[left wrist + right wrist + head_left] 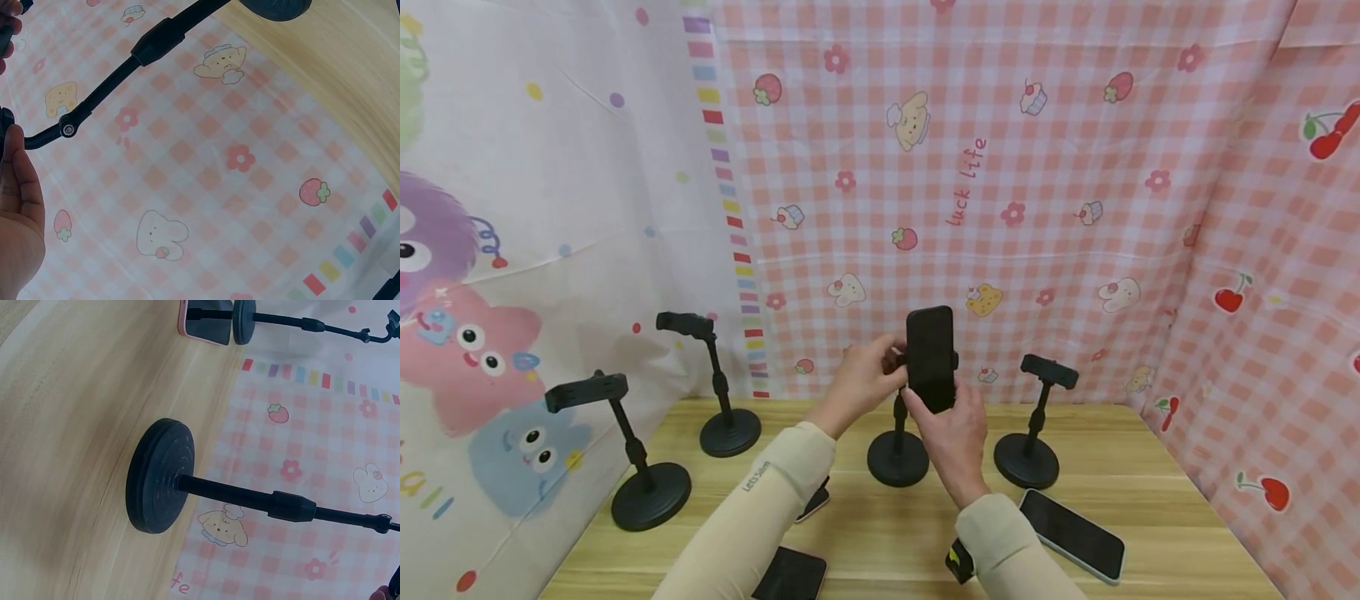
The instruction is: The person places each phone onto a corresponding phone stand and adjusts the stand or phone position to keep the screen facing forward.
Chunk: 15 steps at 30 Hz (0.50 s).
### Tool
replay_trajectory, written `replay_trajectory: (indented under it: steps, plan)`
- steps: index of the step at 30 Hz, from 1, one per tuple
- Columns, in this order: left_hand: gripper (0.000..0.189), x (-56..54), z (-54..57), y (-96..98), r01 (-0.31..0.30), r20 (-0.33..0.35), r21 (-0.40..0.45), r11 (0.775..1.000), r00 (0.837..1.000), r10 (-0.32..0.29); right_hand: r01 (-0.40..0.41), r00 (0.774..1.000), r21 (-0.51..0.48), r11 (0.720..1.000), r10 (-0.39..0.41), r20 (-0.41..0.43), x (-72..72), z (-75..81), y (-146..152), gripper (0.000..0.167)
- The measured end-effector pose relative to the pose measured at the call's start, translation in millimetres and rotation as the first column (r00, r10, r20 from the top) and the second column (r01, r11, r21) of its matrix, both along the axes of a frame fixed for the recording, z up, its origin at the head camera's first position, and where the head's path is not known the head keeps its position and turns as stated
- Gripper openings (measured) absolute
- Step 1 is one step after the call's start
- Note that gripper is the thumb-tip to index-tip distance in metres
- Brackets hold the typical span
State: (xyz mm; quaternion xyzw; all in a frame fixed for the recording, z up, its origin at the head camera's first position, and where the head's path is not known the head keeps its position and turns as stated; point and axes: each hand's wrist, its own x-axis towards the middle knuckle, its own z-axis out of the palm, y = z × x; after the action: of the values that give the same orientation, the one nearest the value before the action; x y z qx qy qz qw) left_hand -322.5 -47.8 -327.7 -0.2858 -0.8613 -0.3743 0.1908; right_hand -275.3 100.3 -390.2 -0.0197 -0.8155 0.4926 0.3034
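Observation:
A dark smartphone (930, 354) stands upright at the clamp of the middle black phone stand (898, 457). My right hand (953, 429) grips the phone's lower end, thumb on its screen side. At the phone's left edge my left hand (868, 375) pinches the clamp, most of which is hidden behind the phone. In the left wrist view, the left hand (22, 206) has its fingers at the end of the stand's bent arm (100, 94). The right wrist view shows the stand's round base (160, 476) on the tabletop, with only fingertips (380, 594) at the corner.
Two more black stands (651, 492) (730, 429) are on the left, and another stand (1027, 458) is on the right. A phone (1075, 537) lies at the right; another phone (792, 575) and a partly hidden phone (814, 502) lie near the left sleeve. Patterned cloth (1037, 250) hangs behind the table.

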Motion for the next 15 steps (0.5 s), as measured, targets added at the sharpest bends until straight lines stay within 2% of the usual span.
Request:
replay_trajectory:
  steps: [9,15]
  plan:
    - [0.004,-1.3,-7.0,-3.0,0.065,-0.104,0.029,0.997,0.993,-0.062,0.025,0.999,0.01,1.0,-0.025,-0.02,-4.1,-3.1,0.2,0.077]
    - [0.004,-2.0,-4.7,-5.7,0.076,-0.081,-0.01,0.997,0.994,-0.076,0.053,0.997,0.031,0.998,-0.052,-0.049,-5.6,-3.9,2.2,0.079]
